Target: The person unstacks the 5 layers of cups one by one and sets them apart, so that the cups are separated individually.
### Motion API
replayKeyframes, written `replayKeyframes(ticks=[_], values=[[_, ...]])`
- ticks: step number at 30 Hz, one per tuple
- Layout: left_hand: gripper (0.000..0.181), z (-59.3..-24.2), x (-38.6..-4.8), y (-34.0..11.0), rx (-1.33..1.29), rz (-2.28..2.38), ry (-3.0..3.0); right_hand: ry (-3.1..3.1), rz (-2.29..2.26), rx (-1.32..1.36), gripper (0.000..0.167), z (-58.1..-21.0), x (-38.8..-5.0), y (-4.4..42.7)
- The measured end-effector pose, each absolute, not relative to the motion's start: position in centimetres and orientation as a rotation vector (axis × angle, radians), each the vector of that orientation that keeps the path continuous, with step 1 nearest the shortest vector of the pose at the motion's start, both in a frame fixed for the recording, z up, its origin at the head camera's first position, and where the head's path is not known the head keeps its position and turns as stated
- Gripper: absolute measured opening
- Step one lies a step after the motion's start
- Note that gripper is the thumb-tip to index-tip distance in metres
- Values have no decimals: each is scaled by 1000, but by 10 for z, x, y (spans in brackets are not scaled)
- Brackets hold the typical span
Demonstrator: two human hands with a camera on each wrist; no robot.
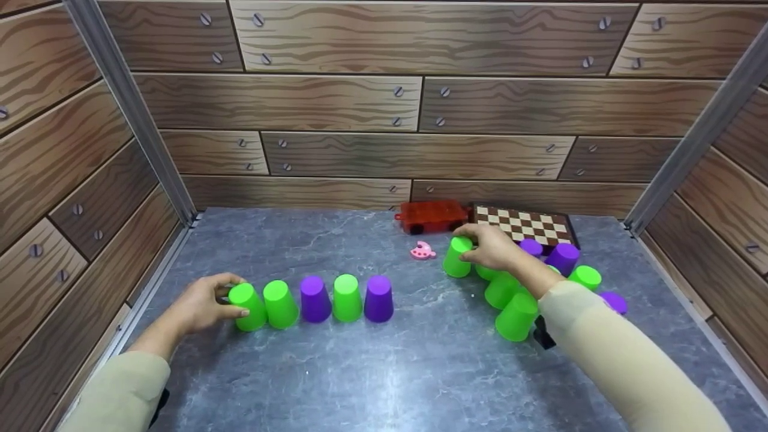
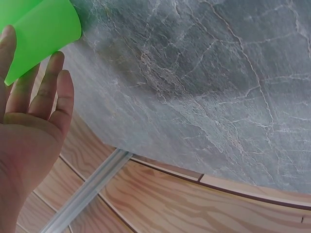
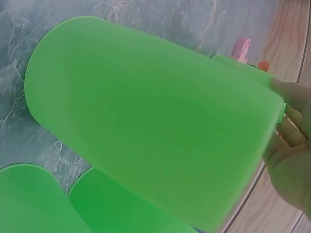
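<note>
Five upside-down plastic cups form a row on the left side. My left hand (image 1: 201, 303) grips the green cup (image 1: 251, 312) at its left end, thumb on the near side and fingers behind. Along the row to the right come a green cup (image 1: 281, 306), a purple cup (image 1: 315, 300), another green cup (image 1: 347, 299) and another purple cup (image 1: 378, 300). On the right, my right hand (image 1: 493, 247) holds a green cup (image 1: 457, 261) near its top, between thumb and fingers. A green cup (image 3: 150, 121) fills much of the right wrist view, partly hiding that hand.
Under and beside my right forearm stand several more cups, among them a near green cup (image 1: 516, 318) and a purple cup (image 1: 563, 258). Behind are a red toy wagon (image 1: 432, 216), a pink toy piece (image 1: 423, 251) and a checkered board (image 1: 522, 225). Wood-patterned walls (image 1: 336, 102) enclose the table.
</note>
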State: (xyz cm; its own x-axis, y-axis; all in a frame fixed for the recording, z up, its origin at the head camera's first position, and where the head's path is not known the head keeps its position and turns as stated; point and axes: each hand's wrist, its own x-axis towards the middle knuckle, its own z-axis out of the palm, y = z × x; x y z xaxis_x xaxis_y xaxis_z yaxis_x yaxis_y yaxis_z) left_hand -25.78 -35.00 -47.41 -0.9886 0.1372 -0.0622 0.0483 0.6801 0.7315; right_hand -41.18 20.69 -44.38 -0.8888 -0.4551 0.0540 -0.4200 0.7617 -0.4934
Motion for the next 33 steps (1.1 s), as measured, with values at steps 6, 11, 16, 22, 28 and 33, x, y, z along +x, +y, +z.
replayKeyframes(ticks=[6, 11, 16, 22, 28, 33], values=[[53, -475, -258, -349, 158, 1202, 2781, 2890, -767, -714, 51, -444, -412, 210], [54, -474, -258, -348, 155, 1200, 2783, 2910, -753, -718, 52, -445, -412, 211], [52, -475, -257, -348, 164, 1211, 2778, 2929, -757, -718, 55, -443, -410, 210], [52, -475, -257, -350, 186, 1222, 2781, 2961, -861, -661, 56, -428, -399, 207], [53, -476, -257, -350, 175, 1201, 2789, 2998, -1088, -670, 52, -407, -371, 193], [53, -476, -258, -351, 171, 1191, 2787, 2968, -1334, -713, 50, -403, -342, 168]])
